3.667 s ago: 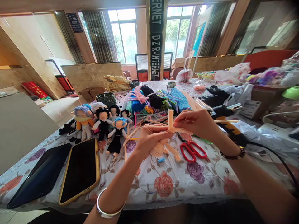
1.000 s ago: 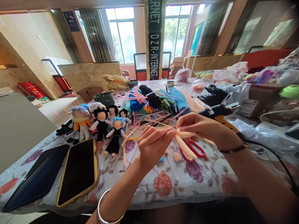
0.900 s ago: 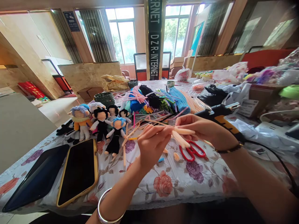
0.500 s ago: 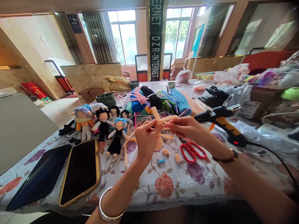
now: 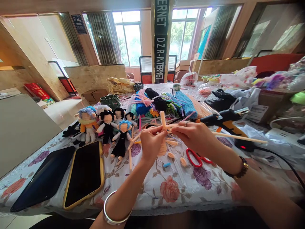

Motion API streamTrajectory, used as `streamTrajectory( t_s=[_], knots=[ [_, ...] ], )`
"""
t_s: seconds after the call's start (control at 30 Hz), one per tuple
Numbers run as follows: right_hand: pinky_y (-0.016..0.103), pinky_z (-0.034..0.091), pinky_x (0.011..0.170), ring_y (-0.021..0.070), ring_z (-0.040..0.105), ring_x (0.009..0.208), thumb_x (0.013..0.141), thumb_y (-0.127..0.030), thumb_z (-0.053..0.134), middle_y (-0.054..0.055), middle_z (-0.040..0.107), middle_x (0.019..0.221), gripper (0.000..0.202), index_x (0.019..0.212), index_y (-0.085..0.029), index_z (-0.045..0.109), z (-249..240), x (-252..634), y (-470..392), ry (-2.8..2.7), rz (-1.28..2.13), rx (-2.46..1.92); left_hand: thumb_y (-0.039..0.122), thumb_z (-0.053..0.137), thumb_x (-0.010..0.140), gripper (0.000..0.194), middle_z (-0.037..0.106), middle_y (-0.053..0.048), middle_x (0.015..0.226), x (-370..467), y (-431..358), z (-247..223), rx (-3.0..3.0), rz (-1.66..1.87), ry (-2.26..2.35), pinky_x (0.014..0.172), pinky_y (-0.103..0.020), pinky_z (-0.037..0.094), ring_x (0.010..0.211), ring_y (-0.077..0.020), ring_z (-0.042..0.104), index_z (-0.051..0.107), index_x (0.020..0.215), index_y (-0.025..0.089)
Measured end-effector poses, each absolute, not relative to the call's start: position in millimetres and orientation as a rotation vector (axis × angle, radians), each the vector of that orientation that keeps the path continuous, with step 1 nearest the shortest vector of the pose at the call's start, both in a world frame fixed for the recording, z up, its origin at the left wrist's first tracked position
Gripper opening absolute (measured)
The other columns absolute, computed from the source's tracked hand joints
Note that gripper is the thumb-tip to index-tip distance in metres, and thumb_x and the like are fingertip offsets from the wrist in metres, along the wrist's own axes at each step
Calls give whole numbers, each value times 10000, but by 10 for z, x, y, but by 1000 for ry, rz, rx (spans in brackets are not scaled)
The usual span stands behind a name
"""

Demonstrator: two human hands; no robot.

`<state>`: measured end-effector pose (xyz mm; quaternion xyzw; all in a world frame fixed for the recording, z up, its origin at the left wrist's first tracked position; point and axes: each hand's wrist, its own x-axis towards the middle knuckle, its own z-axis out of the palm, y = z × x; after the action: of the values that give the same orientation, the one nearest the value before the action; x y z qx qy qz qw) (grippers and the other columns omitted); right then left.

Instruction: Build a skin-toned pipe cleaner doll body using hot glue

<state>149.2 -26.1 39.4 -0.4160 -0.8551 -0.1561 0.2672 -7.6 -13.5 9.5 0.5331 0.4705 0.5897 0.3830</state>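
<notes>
In the middle of the head view my left hand [image 5: 152, 143] pinches a peach pipe-cleaner figure [image 5: 162, 149]; its coiled lower part hangs below the fingers and a thick peach piece [image 5: 163, 119] stands up above them. My right hand [image 5: 196, 135] is closed on a peach strip [image 5: 240, 137] right beside it, and the strip's long end sticks out to the right past the hand. Red-handled scissors [image 5: 193, 157] lie under the right hand, partly hidden. Small peach coils [image 5: 183, 162] and a blue piece [image 5: 166, 165] rest on the cloth below.
Several finished dolls [image 5: 107, 127] sit at the left, behind a yellow-cased phone [image 5: 83, 175] and a dark tablet-like object [image 5: 44, 178]. Bundles of pipe cleaners [image 5: 183, 103] lie behind my hands. A glue gun [image 5: 226, 122] with a red light stands at the right.
My right hand has shifted slightly right and turned, and a long peach strip now extends to its right. The upright peach piece is straighter. The view has moved a little.
</notes>
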Motion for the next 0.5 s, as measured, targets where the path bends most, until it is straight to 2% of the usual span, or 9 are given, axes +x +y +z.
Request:
streamTrajectory(
  t_s=[0.2, 0.33, 0.5],
  knots=[
    [234, 398, 594, 144, 616, 738, 899, -252, 450, 40, 692, 812, 258, 850, -220, 700, 421, 1547, -237, -2275, -407, -1084, 159, 620, 649, 142, 591, 20, 577, -67, -166, 135, 1723, 1555, 1264, 511, -209, 341, 524, -74, 453, 752, 693, 188],
    [244, 402, 601, 130, 587, 655, 855, -244, 514, 32, 694, 765, 206, 789, -201, 705, 454, 1555, -223, -2170, -235, -1120, 132, 631, 635, 127, 541, 28, 540, -49, -179, 157, 1787, 1494, 1195, 495, -206, 319, 527, -72, 425, 740, 630, 197],
    [243, 420, 579, 112, 552, 600, 792, -255, 574, 11, 683, 715, 148, 740, -201, 703, 491, 1607, -186, -2047, 102, -1171, 177, 681, 613, 127, 496, 27, 561, -62, -147, 130, 1639, 1382, 1035, 481, -208, 299, 544, -69, 406, 756, 714, 192]
  ],
)
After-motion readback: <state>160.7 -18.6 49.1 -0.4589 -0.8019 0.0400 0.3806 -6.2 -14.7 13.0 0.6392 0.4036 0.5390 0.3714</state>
